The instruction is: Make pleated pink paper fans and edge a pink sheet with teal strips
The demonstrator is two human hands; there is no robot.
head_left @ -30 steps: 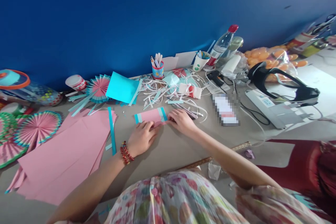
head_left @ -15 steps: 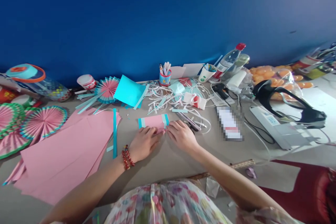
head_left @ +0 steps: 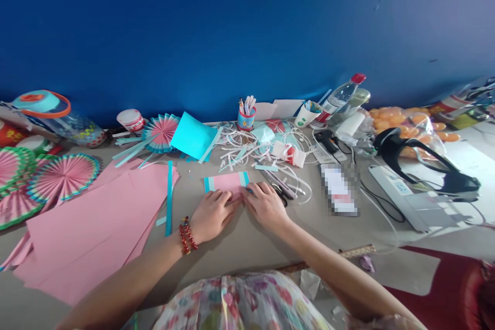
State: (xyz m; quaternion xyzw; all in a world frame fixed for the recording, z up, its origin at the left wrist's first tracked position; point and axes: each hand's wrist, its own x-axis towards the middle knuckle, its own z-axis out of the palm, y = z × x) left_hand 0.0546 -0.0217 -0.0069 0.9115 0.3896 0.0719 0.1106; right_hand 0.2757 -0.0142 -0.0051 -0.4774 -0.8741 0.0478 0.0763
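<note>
Paper (head_left: 227,181), pink with blue ends, lies on tabletop (head_left: 240,247).
Left hand (head_left: 214,215) curls at its six o'clock, right hand (head_left: 266,207) at four; whether they pinch cannot be told.

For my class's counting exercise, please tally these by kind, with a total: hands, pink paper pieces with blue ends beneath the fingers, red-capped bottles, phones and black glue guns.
Hands: 2 (left hand, right hand)
Pink paper piece with blue ends: 1
Red-capped bottle: 1
Phone: 1
Black glue gun: 1
Total: 6
</note>
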